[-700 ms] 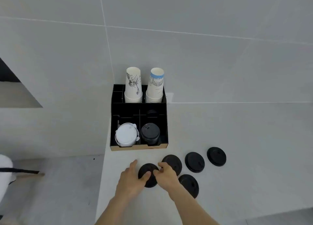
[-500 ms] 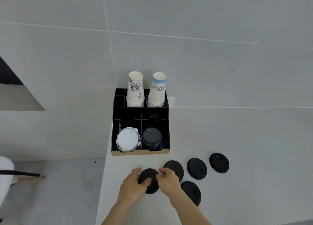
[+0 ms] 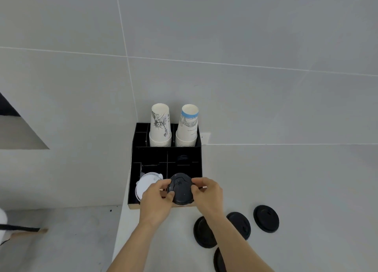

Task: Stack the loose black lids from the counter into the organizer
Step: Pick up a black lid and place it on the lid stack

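Note:
Both hands hold one black lid by its edges, my left hand on its left rim and my right hand on its right rim. The lid hovers over the front right compartment of the black organizer, hiding what lies below it. On the counter to the right lie several loose black lids: one farthest right, one in the middle, one partly under my right forearm, and one at the bottom edge.
White lids fill the front left compartment. Two stacks of paper cups stand upside down at the organizer's back. More black lids sit in a middle compartment. The counter's left edge drops to the floor beside the organizer.
Both hands have lifted the black lid off the counter and carried it forward over the organizer's front right compartment. The camera has moved closer.

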Motion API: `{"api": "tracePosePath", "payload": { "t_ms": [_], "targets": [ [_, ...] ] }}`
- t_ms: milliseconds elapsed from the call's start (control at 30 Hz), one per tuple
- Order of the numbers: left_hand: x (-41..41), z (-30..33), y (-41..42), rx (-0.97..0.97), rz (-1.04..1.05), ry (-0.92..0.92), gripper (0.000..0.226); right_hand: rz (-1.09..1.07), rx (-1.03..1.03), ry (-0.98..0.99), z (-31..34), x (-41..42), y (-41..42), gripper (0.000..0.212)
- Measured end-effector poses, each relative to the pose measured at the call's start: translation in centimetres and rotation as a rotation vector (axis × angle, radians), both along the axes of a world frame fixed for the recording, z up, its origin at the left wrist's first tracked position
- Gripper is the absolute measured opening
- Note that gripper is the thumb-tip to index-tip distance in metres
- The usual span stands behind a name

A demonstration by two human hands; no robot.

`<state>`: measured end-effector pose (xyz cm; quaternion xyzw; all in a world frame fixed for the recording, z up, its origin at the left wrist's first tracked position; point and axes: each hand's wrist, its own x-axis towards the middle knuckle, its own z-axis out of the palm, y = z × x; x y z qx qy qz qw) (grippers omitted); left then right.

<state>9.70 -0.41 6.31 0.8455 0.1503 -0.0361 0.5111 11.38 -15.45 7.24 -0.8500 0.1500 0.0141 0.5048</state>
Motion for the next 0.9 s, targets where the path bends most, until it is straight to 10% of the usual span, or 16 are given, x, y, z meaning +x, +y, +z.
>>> {"api": "tracePosePath", "payload": {
  "t_ms": [900],
  "targets": [
    [3.9, -3.1, -1.5, 0.492, -0.172, 0.027, 0.059, 0.266, -0.378, 0.002, -5.3, 3.6, 0.8, 0.046]
  ]
}}
